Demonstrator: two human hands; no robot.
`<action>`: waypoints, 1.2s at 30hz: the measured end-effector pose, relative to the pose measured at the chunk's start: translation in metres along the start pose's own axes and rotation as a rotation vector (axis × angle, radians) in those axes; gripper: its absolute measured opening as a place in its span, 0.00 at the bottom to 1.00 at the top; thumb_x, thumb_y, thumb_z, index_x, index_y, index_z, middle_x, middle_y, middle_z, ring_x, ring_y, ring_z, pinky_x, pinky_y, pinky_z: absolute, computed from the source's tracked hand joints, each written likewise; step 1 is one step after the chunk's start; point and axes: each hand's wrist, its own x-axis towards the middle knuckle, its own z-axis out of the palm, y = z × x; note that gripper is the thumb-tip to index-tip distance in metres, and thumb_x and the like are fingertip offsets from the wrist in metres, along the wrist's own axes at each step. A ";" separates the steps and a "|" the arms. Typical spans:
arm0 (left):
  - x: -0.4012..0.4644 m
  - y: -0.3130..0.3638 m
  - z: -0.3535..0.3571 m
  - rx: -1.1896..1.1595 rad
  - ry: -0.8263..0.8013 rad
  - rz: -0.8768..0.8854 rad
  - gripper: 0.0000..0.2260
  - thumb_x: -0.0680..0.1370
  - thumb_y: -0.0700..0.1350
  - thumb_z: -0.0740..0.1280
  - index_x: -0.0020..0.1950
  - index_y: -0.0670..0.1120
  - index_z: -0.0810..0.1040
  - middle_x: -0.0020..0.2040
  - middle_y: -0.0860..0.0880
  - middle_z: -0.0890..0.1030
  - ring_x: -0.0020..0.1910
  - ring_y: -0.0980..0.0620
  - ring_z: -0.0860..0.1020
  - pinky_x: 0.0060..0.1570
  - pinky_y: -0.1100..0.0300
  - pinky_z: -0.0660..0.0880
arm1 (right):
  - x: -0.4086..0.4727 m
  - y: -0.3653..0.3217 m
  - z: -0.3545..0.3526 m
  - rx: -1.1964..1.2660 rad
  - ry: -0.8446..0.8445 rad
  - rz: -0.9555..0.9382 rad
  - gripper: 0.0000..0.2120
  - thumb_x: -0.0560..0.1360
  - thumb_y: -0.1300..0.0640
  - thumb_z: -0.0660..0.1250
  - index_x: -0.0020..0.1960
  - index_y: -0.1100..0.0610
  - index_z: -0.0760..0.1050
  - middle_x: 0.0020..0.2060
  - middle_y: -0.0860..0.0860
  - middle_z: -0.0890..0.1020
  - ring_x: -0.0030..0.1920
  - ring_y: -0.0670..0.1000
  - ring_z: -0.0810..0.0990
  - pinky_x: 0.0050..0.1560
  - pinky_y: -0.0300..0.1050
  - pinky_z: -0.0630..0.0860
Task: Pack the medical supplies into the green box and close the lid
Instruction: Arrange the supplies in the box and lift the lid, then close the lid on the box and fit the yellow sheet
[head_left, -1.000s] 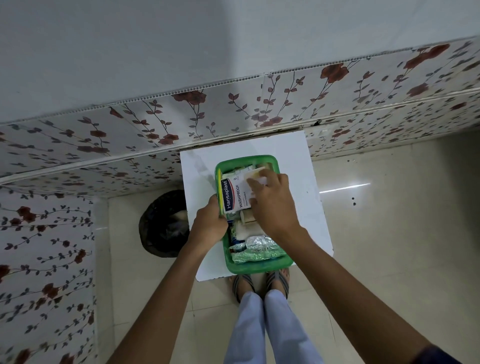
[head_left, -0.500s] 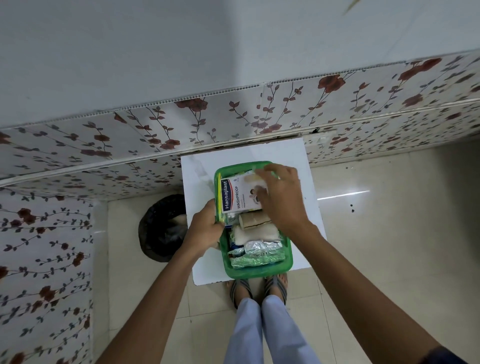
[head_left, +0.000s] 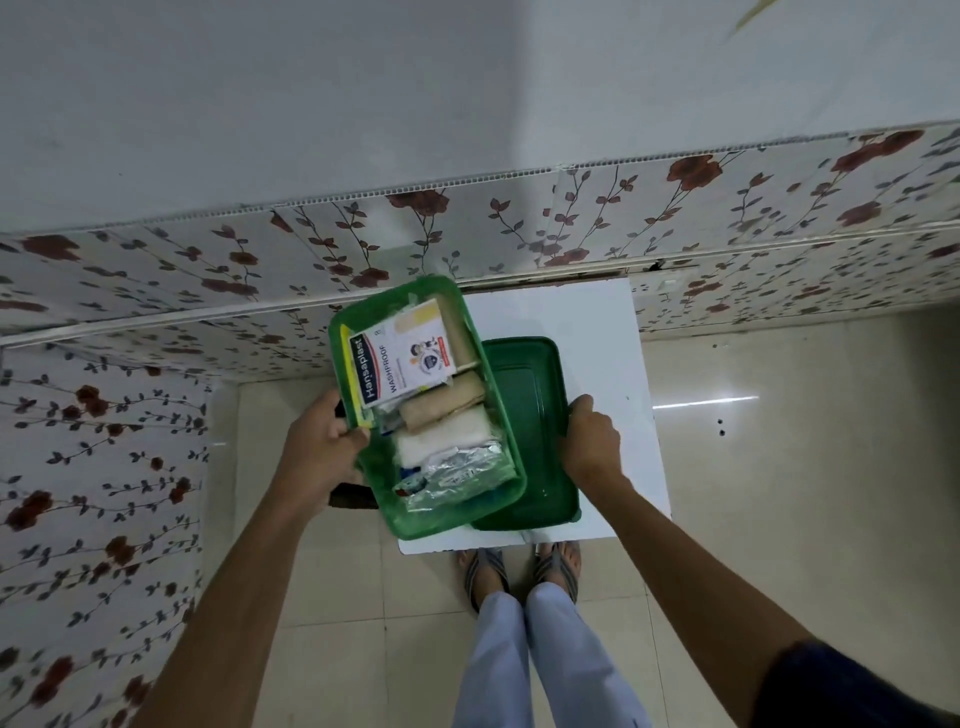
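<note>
My left hand (head_left: 332, 447) grips the green box (head_left: 457, 512) by its left wall and lifts it, tilted, off the white table (head_left: 592, 317), so the lid (head_left: 524, 431) underneath comes free. My right hand (head_left: 589, 441) closes on the lid's right edge, ready, I'd say, to slide it out. The plaster packet (head_left: 400, 358), bandage roll (head_left: 441, 402) and foil pack (head_left: 457, 467) lie packed inside. The tilt could spill them. A dark bin (head_left: 350, 499) sits below my left hand, and the flowered wall (head_left: 208, 280) is just behind.
</note>
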 end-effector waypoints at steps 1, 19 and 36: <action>-0.001 -0.003 -0.003 0.005 -0.003 -0.006 0.20 0.76 0.30 0.60 0.62 0.49 0.71 0.46 0.43 0.81 0.43 0.43 0.80 0.34 0.47 0.81 | 0.001 -0.001 -0.003 0.013 0.003 0.007 0.11 0.75 0.65 0.58 0.58 0.65 0.67 0.51 0.64 0.80 0.49 0.63 0.78 0.41 0.47 0.70; 0.002 0.006 0.091 -0.115 -0.113 -0.076 0.12 0.80 0.48 0.58 0.63 0.52 0.71 0.57 0.41 0.79 0.50 0.42 0.80 0.46 0.43 0.81 | -0.060 -0.050 -0.033 -0.142 0.199 -0.421 0.26 0.64 0.51 0.72 0.57 0.63 0.73 0.46 0.60 0.77 0.47 0.61 0.75 0.42 0.51 0.75; -0.006 0.012 0.087 -0.322 -0.152 -0.179 0.21 0.77 0.61 0.54 0.63 0.52 0.73 0.61 0.46 0.78 0.54 0.44 0.79 0.41 0.52 0.81 | -0.022 -0.030 -0.042 -0.036 -0.008 -0.180 0.49 0.67 0.36 0.67 0.74 0.47 0.38 0.66 0.58 0.68 0.62 0.59 0.72 0.56 0.56 0.74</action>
